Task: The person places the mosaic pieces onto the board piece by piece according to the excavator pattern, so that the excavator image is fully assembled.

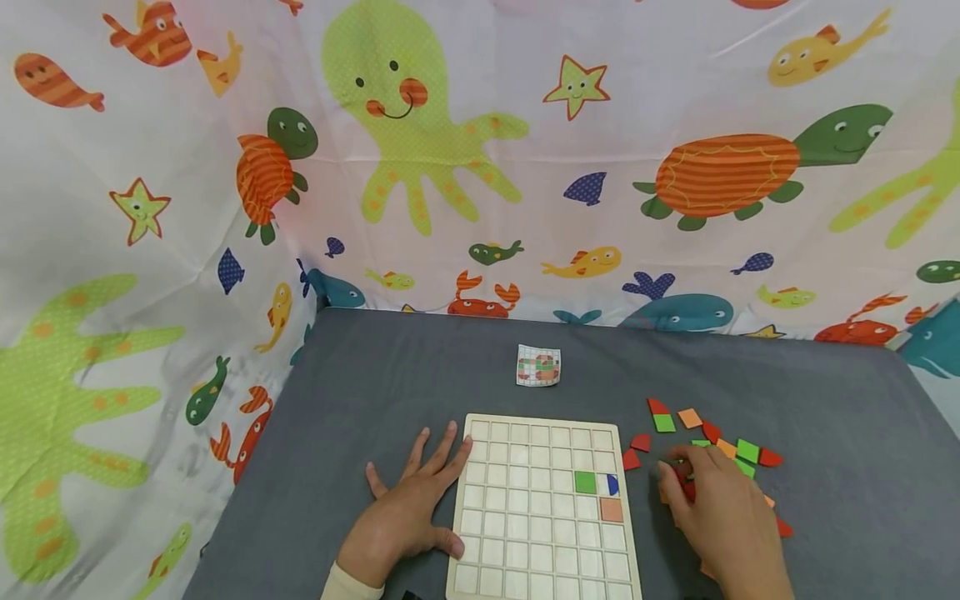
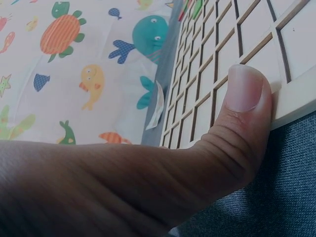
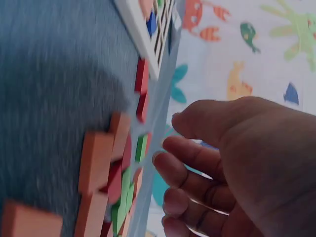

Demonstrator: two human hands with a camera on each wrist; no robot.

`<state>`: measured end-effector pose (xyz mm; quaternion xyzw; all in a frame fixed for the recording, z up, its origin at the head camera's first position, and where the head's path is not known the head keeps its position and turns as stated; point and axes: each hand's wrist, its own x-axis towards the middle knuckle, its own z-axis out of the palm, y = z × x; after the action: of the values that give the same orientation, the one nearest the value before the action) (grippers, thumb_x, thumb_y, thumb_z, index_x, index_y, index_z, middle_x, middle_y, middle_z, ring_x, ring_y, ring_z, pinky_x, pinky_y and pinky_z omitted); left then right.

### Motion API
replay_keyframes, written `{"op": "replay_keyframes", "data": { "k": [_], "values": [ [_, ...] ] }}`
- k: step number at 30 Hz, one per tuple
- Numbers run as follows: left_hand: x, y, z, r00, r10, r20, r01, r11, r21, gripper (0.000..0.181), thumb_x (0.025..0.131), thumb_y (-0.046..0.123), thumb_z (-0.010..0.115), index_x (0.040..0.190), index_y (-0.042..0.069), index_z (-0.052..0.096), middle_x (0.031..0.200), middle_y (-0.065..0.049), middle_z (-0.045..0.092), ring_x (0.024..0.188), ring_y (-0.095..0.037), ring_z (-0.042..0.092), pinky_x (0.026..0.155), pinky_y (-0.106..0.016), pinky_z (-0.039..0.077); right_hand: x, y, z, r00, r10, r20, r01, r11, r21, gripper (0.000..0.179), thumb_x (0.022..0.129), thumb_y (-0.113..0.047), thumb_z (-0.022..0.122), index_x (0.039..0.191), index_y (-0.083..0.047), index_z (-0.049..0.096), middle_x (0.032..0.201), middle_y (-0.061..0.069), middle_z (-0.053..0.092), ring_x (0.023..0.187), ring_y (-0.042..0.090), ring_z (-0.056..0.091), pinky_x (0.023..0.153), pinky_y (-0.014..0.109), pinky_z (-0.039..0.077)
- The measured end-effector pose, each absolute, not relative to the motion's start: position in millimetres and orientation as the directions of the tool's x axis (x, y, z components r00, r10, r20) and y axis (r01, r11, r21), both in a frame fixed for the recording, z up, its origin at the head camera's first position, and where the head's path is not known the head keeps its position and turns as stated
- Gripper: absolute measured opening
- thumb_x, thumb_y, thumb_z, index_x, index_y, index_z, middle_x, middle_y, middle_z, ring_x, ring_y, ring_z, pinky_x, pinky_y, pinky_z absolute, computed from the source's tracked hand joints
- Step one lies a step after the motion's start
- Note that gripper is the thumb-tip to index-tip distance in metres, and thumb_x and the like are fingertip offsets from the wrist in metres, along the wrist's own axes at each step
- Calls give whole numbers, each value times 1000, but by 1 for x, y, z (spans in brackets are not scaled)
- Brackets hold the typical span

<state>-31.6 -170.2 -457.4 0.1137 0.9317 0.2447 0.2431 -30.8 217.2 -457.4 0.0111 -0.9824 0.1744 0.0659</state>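
My left hand (image 1: 408,512) lies with fingers spread along the left edge of a wooden grid board (image 1: 517,525). Its thumb (image 2: 244,94) rests on the board's rim. In the board's right part sit a green square (image 1: 585,482), a blue and white tile (image 1: 612,484) and a peach square (image 1: 611,510). To the right of the board, my right hand (image 1: 723,508) hovers over loose coloured tiles. Its fingers are loosely bent, and nothing shows between thumb and fingertips in the right wrist view. Under it the hand hides part of the pile.
Several red, green and orange tiles (image 1: 664,423) are scattered on the grey cloth (image 1: 390,375). Two red tiles (image 1: 632,459) lie close to the board's right edge. A small printed pattern card (image 1: 538,367) lies behind the board. A sea-animal curtain (image 1: 480,100) hangs at the back and left.
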Motion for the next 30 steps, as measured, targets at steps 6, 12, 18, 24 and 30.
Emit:
{"op": "replay_keyframes", "data": {
  "k": [6, 12, 18, 24, 30],
  "values": [
    [-32, -170, -458, -854, 335, -398, 93, 851, 517, 135, 62, 46, 95, 171, 38, 16, 179, 6, 0, 164, -36, -7, 94, -97, -14, -33, 235, -459, -992, 78, 101, 41, 944, -327, 35, 90, -26, 84, 112, 0, 75, 96, 14, 67, 73, 25, 61, 58, 47, 53],
    [-32, -171, -461, -851, 331, -408, 87, 855, 512, 135, 62, 46, 95, 171, 38, 16, 179, 7, 0, 164, -35, -8, 95, -96, -14, -33, 243, -463, -995, 90, 42, 73, 946, -315, 37, 90, -25, 84, 110, 4, 74, 93, 13, 65, 67, 21, 56, 52, 39, 48],
    [-31, -172, -460, -859, 343, -381, 105, 845, 524, 134, 62, 46, 94, 171, 37, 17, 179, 6, 1, 164, -37, -7, 94, -97, -15, -35, 245, -466, -993, 114, -10, 111, 945, -306, 38, 92, -25, 82, 113, 6, 72, 96, 17, 64, 65, 21, 56, 50, 39, 47],
    [-30, -171, -457, -862, 337, -378, 111, 854, 509, 134, 61, 47, 94, 171, 36, 18, 179, 5, 2, 164, -37, -6, 95, -97, -13, -39, 245, -465, -993, 115, -35, 120, 947, -299, 38, 92, -25, 82, 114, 5, 73, 99, 16, 64, 70, 24, 58, 54, 45, 51],
    [-31, -169, -455, -857, 327, -397, 97, 860, 500, 134, 61, 47, 94, 171, 36, 18, 179, 7, 2, 164, -35, -7, 96, -97, -12, -39, 244, -466, -995, 95, -34, 101, 951, -292, 36, 91, -24, 82, 114, 3, 74, 106, 21, 63, 74, 29, 59, 58, 51, 53]
  ]
}}
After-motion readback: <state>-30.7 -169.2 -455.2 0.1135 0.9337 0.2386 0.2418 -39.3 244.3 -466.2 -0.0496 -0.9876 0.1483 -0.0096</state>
